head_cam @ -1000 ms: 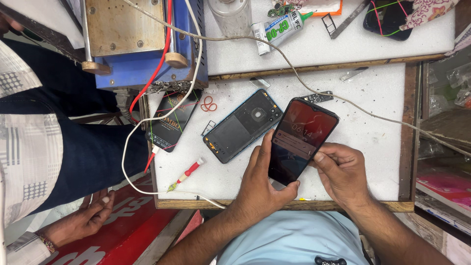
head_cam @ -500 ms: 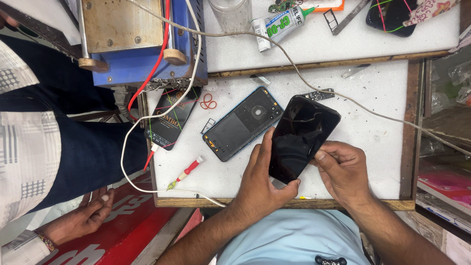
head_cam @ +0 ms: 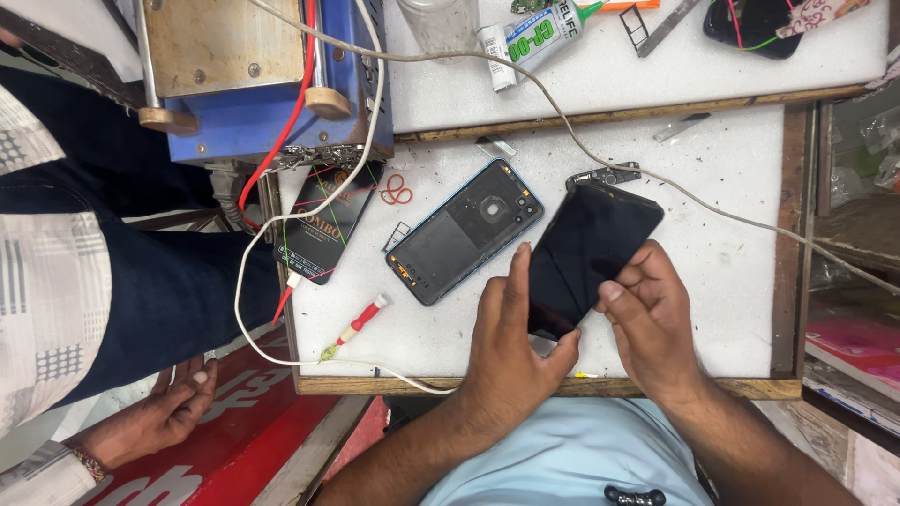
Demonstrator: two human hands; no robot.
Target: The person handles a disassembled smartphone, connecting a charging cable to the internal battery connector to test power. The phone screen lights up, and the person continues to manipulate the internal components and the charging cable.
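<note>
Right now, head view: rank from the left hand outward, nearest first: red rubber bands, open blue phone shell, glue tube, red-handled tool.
1. Open blue phone shell: just up-left of the left hand, close by its fingertips.
2. Red-handled tool: left of the hand, near the front edge.
3. Red rubber bands: farther up-left, beyond the shell.
4. Glue tube: far back on the upper board.

phone (head_cam: 589,251) above table (head_cam: 731,244), between both hands | opened phone shell (head_cam: 464,230) left of it, lying on table

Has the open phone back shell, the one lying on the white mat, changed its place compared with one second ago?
No. The phone back shell lies at the same slant between the red rubber bands and the dark phone that both hands hold.
</note>
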